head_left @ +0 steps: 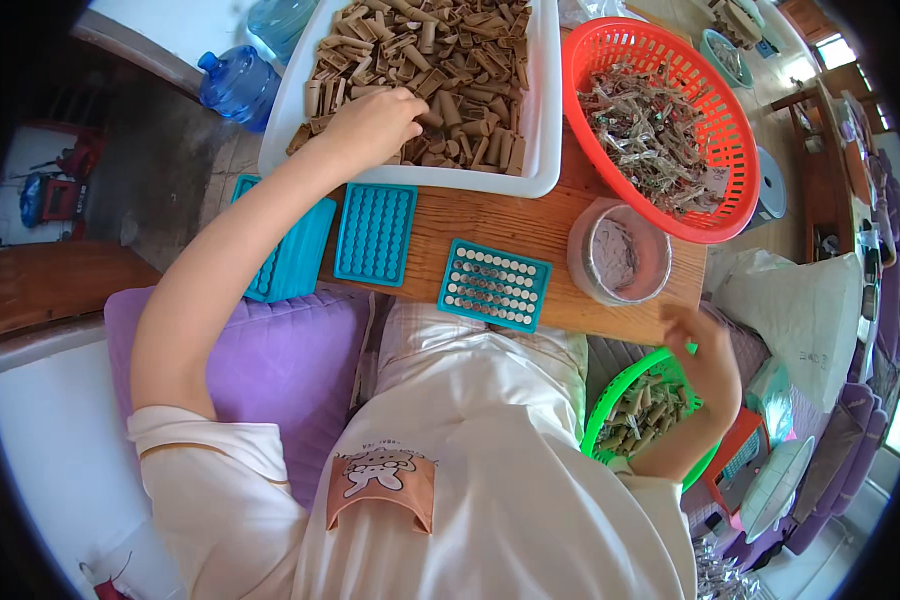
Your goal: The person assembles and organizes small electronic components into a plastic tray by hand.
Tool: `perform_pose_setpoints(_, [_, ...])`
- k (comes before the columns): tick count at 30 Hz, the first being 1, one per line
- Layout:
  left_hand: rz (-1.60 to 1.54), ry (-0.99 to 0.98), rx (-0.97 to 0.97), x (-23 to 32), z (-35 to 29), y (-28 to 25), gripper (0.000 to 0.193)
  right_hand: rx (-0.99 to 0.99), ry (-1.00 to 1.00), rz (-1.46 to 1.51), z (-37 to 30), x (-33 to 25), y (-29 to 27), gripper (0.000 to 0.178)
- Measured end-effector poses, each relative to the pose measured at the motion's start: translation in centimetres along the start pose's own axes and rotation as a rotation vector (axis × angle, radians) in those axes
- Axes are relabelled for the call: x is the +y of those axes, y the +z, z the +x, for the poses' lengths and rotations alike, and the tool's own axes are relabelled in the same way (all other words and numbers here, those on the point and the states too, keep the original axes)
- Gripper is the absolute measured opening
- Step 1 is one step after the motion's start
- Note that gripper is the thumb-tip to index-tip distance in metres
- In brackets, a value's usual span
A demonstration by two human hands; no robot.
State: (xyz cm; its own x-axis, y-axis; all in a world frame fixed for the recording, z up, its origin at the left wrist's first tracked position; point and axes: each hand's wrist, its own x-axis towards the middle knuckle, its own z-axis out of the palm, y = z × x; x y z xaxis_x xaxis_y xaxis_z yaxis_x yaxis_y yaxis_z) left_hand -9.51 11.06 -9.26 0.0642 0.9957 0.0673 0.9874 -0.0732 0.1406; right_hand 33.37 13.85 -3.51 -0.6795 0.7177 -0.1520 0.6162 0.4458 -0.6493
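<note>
My left hand (378,125) reaches into a white plastic bin (270,140) heaped with short brown curved tube pieces (470,100). Its fingers curl down among them, closed, and what lies between the fingertips is hidden. My right hand (705,345) is off the table's right corner, above a green basket (600,410) of brownish-green pieces; motion blurs its fingers. At the table's front edge lies a teal tray (495,317) with rows of small round pieces, white and dark. To its left is a teal tray with empty ridged slots (375,235), beside more teal trays (295,250).
A round tub (655,285) with a pale, dusty-looking inside stands on the wooden table (430,220). Behind it, a red basket (740,190) holds many wrapped bits. Blue water bottles (240,88) stand far left, a purple cushion (240,360) near left, and a white sack (800,300) at right.
</note>
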Motion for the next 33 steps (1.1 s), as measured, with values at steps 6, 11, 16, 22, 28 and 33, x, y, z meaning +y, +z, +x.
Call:
perform_pose_setpoints(6, [0.099,-0.095,-0.315,0.0,2.2,1.0,0.018,0.45,0.001,-0.035,9.3,2.0,-1.4,0.017])
perform_pose_setpoints(11, [0.221,0.104,-0.116,0.3,1.5,0.1,0.012,0.248,0.006,-0.149,14.5,3.1,-1.7,0.02])
perform_pose_setpoints(16, [0.232,0.074,-0.015,0.3,0.9,-1.8,0.013,-0.005,0.184,-0.366,16.7,3.3,-1.7,0.025])
perform_pose_setpoints(22, [-0.309,-0.138,-0.016,1.6,-1.5,-4.9,0.016,0.362,0.055,-0.286,16.0,2.5,-3.6,0.019])
perform_pose_setpoints(28, [-0.962,-0.558,-0.417,6.7,-5.0,-7.7,0.032,0.706,-0.21,0.682,15.0,0.9,-5.8,0.016])
perform_pose_setpoints(33, [-1.109,-0.274,-0.521,9.4,-6.7,-6.5,0.028,0.456,-0.541,1.503,14.6,0.7,-6.3,0.023])
